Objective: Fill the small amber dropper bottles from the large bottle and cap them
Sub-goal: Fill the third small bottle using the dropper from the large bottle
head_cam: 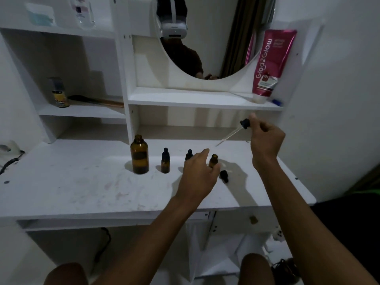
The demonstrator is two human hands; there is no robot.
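The large amber bottle (pixel 139 156) stands uncapped on the white desk (pixel 82 186). To its right stand a capped small amber bottle (pixel 165 161), a second capped one (pixel 188 154) partly hidden behind my left hand (pixel 198 175), and an uncapped small bottle (pixel 213 160). My left hand hovers with fingers apart, its fingertips at the uncapped bottle. My right hand (pixel 265 138) is raised above the desk, pinching a dropper cap (pixel 244 123) whose glass pipette slants down to the left. A loose black cap (pixel 224 175) lies on the desk beside the uncapped bottle.
White shelves rise behind the desk with a round mirror (pixel 205 44), a pink tube (pixel 269 64), a small can (pixel 60 93) and a brush (pixel 96 100). A wall closes the right side. Cables lie at the desk's left edge (pixel 8 161). My knees show below.
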